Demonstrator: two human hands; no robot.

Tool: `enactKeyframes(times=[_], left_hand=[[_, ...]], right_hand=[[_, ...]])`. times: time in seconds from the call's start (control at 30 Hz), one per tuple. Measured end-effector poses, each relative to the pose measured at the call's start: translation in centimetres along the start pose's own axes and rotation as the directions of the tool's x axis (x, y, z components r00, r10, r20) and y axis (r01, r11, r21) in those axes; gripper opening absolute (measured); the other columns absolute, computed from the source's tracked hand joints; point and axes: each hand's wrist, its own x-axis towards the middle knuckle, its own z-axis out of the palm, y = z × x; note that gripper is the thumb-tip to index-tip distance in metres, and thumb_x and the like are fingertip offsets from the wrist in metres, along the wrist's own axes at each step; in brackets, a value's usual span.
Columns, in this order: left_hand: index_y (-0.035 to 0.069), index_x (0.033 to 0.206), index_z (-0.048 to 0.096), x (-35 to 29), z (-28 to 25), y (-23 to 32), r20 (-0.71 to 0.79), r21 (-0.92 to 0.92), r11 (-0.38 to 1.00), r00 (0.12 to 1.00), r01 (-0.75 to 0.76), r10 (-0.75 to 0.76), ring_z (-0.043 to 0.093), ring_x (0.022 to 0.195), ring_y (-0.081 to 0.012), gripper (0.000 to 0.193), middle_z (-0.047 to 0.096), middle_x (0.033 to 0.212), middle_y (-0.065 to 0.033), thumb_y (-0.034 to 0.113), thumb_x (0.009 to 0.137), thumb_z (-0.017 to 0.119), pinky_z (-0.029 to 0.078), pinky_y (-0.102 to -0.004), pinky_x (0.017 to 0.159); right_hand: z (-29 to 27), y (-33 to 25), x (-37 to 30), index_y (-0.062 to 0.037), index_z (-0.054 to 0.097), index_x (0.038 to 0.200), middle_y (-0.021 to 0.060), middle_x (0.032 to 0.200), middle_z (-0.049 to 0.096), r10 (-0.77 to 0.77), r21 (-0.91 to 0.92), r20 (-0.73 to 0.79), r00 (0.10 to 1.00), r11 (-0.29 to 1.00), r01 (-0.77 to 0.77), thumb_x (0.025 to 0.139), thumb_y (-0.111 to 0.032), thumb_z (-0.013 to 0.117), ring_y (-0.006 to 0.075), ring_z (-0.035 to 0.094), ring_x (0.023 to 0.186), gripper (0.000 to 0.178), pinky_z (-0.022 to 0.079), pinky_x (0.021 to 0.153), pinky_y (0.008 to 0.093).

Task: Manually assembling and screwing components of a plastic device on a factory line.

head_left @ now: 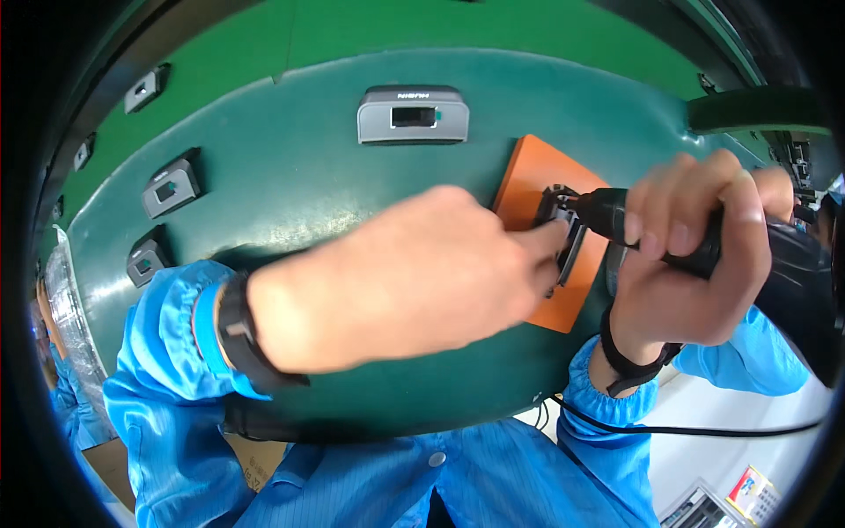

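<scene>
My right hand is wrapped round a black power screwdriver lying nearly level, its tip pointing left. That tip meets the upper end of a narrow black part, which lies on an orange block. From the left, my left hand reaches across the table with its fingers closed on the black part, pressing it to the block. Those fingers hide some of the part, and the hand is a little blurred. Whether a screw sits under the tip is too small to tell.
A grey device with a dark window stands at the back of the green table. Similar devices sit at the left, and more beyond on a brighter green surface. A black cable runs along the lower right.
</scene>
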Motion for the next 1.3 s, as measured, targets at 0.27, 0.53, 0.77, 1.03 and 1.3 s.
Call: enactKeyframes(times=[0.27,0.53,0.77,1.03,1.3], left_hand=[[0.003,0.091,0.066,0.2,-0.9,-1.9,-0.138,0.255,0.929,0.94,-0.27,0.311,0.063,0.095,-0.0224,0.019,0.065,0.103,-0.0069,0.015,0.077,0.068,0.052,-0.0323,0.079],[0.005,0.093,0.058,-3.1,-7.1,-6.5,-0.416,0.095,0.972,0.896,0.214,-0.156,0.064,0.082,-0.0347,0.016,0.062,0.09,-0.0117,0.011,0.082,0.068,0.052,-0.0452,0.072],[0.005,0.096,0.073,-5.0,-6.1,-17.6,-0.186,0.457,0.743,0.87,0.488,-0.457,0.072,0.087,-0.0383,0.019,0.073,0.09,-0.0183,0.006,0.079,0.064,0.059,-0.0484,0.076],[-0.004,0.157,0.029,8.0,-2.8,-0.9,-0.107,-0.176,0.983,0.994,-0.045,0.026,0.042,0.144,-0.0425,0.106,0.04,0.156,-0.0295,0.023,0.074,0.09,0.036,-0.0468,0.121],[0.003,0.162,0.018,14.2,4.2,4.1,0.042,-0.342,0.938,0.997,-0.048,0.066,0.045,0.135,-0.0434,0.129,0.045,0.145,-0.0237,0.018,0.06,0.095,0.042,-0.0487,0.114]], right_hand=[[-8.0,-8.4,-4.4,-0.005,0.046,0.089,0.0003,0.064,0.04,-0.159,0.211,-0.382,0.911,0.944,0.253,0.099,-0.016,0.053,0.0087,0.038,0.049,0.017,0.037,0.047,0.0241],[-7.8,-12.0,-9.0,-0.011,0.038,0.086,0.004,0.059,0.037,-0.212,0.218,-0.49,0.845,0.909,0.355,0.1,-0.009,0.045,0.0145,0.035,0.044,0.016,0.037,0.04,0.0274],[-9.5,-11.1,-11.0,-0.0092,0.033,0.085,0.0021,0.06,0.036,-0.18,0.21,-0.449,0.875,0.931,0.299,0.101,-0.011,0.047,0.0094,0.036,0.046,0.022,0.036,0.044,0.0222],[-9.8,-11.4,-12.2,-0.007,0.032,0.091,0.0055,0.059,0.043,-0.167,0.095,-0.537,0.827,0.962,0.256,0.104,-0.014,0.045,0.013,0.039,0.041,0.019,0.038,0.039,0.0258],[-9.5,-12.9,-16.3,-0.0079,0.034,0.093,0.0071,0.059,0.045,-0.111,0.049,-0.561,0.82,0.985,0.167,0.1,-0.012,0.054,0.0149,0.042,0.041,0.022,0.044,0.039,0.0284]])
